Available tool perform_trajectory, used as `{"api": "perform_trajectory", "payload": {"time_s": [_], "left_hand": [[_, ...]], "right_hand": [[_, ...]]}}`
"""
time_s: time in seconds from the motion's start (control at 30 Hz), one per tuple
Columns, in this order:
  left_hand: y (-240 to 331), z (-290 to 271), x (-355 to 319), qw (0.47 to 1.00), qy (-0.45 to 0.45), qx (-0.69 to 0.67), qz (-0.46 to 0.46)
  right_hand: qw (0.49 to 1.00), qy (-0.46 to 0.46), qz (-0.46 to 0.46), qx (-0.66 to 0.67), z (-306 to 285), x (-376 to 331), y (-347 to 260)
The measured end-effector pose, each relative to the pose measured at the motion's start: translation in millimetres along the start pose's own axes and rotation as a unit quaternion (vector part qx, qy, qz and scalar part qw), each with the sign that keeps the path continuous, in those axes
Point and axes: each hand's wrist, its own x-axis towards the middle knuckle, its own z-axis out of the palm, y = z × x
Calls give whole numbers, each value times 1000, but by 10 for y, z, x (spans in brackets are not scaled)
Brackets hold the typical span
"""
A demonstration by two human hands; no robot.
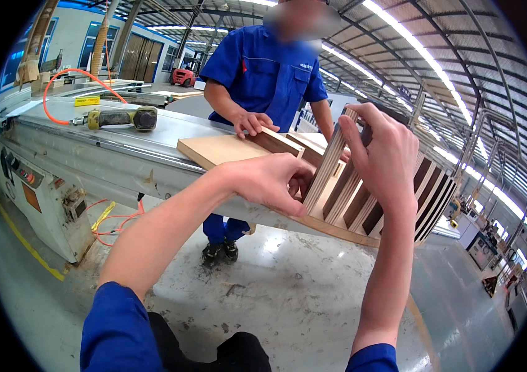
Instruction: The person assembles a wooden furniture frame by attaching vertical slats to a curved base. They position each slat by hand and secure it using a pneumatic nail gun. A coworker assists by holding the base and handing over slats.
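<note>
Plywood slat, pale, standing on edge and leaning, sits at the near end of a row of upright slats on a flat wooden board. That board lies on the grey metal machine table ahead of me, its far end overhanging the table edge.

My right hand is closed around the slat's top end: fingers wrapped over its upper edge, thumb side toward me, a firm hold. My left hand is curled low at the slat's base, fingers tucked in against it where it meets the board; whether they pinch it or only press, I cannot tell.

Row of slats behind: alternating pale faces and dark gaps, all tilted the same way.

Across the table a co-worker in a blue work shirt stands facing me. One hand of theirs rests on a wooden piece at the board's far side.

Yellow power tool lies on the table to my left, with an orange coiled hose looping behind it. Concrete floor below, stained.
</note>
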Motion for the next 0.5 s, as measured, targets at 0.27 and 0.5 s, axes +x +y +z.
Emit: {"api": "perform_trajectory", "payload": {"time_s": [0.27,0.5], "left_hand": [[-41,7,33,998,-5,-54,-12],[63,16,26,999,10,3,-33]], "right_hand": [[998,37,-41,-43,83,-9,94],[996,34,-37,-69,86,-21,123]]}}
